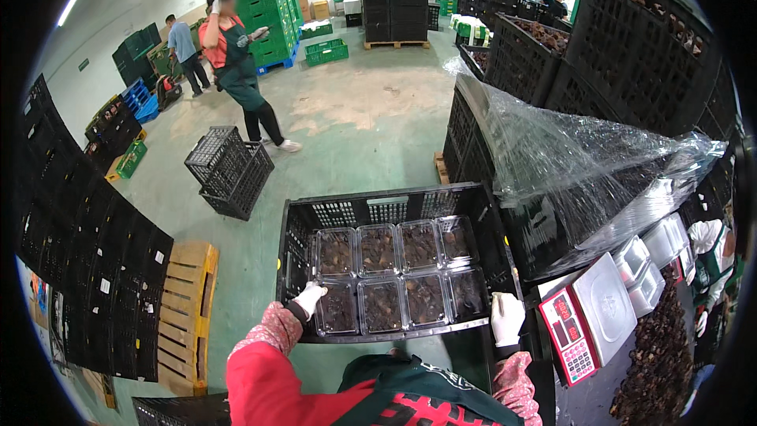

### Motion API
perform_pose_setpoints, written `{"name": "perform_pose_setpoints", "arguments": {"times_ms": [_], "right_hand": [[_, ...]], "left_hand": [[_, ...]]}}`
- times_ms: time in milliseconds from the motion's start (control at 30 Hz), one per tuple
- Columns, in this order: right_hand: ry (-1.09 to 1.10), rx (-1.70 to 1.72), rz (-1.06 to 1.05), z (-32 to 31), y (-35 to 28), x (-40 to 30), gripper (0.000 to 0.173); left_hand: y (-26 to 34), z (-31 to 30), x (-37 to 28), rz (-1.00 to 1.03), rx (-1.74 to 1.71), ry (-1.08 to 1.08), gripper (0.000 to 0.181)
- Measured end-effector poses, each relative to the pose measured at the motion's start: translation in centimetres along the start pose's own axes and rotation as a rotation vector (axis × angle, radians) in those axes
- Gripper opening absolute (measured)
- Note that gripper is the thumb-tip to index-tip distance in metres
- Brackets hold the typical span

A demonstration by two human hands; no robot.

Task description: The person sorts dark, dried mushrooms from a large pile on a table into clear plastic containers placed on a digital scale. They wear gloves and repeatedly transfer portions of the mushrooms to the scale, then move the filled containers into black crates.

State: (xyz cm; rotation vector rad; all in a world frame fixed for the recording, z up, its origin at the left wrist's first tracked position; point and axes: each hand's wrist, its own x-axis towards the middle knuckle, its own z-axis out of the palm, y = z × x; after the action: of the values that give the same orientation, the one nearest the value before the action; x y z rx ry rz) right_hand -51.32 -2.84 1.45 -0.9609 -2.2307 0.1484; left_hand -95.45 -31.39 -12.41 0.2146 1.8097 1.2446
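A black plastic crate is in front of my body, with floor visible below its near edge. Inside it sit several clear plastic boxes in two rows, filled with dark brown pieces that look like dried fungus. My left hand, in a white glove, grips the crate's left side near the front, its thumb over the inside by a box. The white-gloved right hand is closed on the near right corner of the crate. Its fingertips are partly hidden.
Right of me, a table holds a red digital scale, clear containers and loose dark pieces. Film-wrapped crates stand beyond. Two empty crates and a person in an apron are ahead-left; a wooden pallet lies left.
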Motion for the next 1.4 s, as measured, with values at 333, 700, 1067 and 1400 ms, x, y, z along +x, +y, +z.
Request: {"name": "perform_pose_setpoints", "arguments": {"times_ms": [333, 700, 1067, 1400], "right_hand": [[0.138, -0.019, 0.070, 0.8, 0.3, -0.7, 0.006], [0.116, 0.010, 0.060, 0.6, -0.2, -0.4, 0.006], [0.059, 0.119, 0.073, -0.1, 0.3, -0.3, 0.005], [0.292, 0.269, 0.473, -9.6, 0.9, -10.3, 0.017]], "left_hand": [[-5.2, 2.6, 6.1, -0.194, 0.367, 0.488, 0.036], [0.7, 3.2, 0.8, -0.279, 0.264, 0.260, 0.054], [11.0, 10.9, -10.6, 0.416, -0.301, -0.331, 0.033], [6.7, 36.2, -22.4, 0.574, 0.135, -0.992, 0.032]]}}
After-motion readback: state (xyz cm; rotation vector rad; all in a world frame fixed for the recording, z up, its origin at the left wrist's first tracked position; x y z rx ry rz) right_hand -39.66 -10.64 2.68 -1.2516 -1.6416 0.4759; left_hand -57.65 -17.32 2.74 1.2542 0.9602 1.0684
